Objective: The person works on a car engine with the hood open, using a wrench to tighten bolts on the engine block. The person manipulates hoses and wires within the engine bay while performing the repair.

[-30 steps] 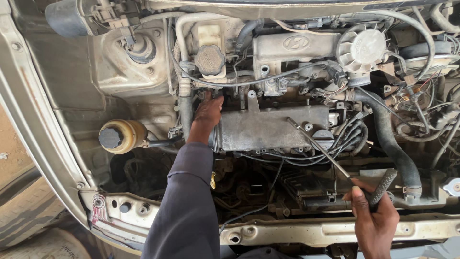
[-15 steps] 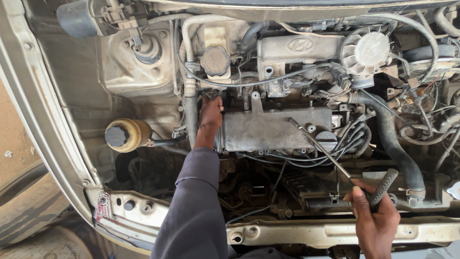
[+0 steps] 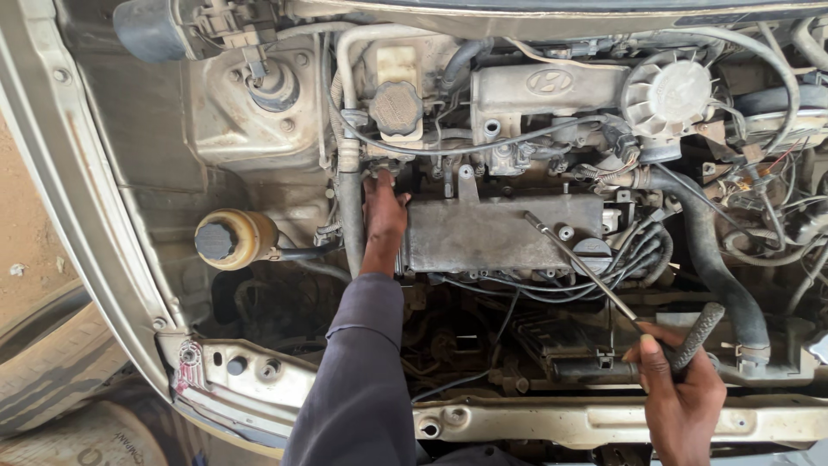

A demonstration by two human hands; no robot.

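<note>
Engine bay [image 3: 259, 138], grimy and crowded, fills the view under the raised bonnet. A dull grey valve cover [image 3: 500, 233] lies across the middle, black ignition leads [image 3: 638, 250] bunched at its right end and a thick black hose [image 3: 716, 267] curving past them. Left of it sits a yellowed reservoir [image 3: 231, 240] with a black cap. The left hand [image 3: 384, 207] presses against the cover's left end, fingers hidden behind pipes. The right hand [image 3: 681, 393] is wrapped around the knurled handle of a long ratchet wrench [image 3: 595, 280], its tip resting on the cover.
</note>
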